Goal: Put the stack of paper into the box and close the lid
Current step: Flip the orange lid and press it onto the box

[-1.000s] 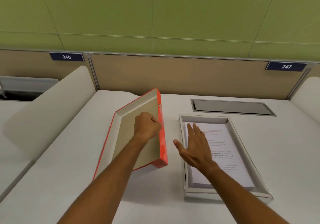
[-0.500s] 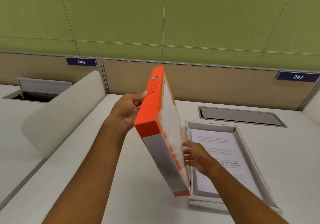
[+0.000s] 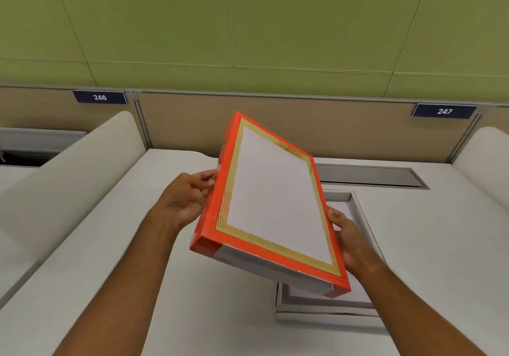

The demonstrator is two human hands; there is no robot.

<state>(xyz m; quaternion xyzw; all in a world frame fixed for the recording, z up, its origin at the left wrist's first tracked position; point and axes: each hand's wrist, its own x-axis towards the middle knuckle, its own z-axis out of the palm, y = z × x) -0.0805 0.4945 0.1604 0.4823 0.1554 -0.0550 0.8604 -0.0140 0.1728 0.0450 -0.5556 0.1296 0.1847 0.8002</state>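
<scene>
Left hand (image 3: 187, 198) and right hand (image 3: 347, 241) grip opposite edges of the orange-bordered cardboard lid (image 3: 275, 204), tilted above the shallow white box (image 3: 358, 209), probably for alignment.

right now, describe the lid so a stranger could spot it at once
On the white desk below the green wall, both hands hold the lid tilted in the air over the open white box. Only it has an orange rim around a white panel.

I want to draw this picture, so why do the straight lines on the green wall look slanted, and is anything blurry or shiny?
In the head view, the wide-angle lens makes the green wall seams fan outward. The lighting is soft and even, with no glare. A faint shadow lies on the desk under the tilted orange lid. The left hand and right hand look slightly soft.
</scene>
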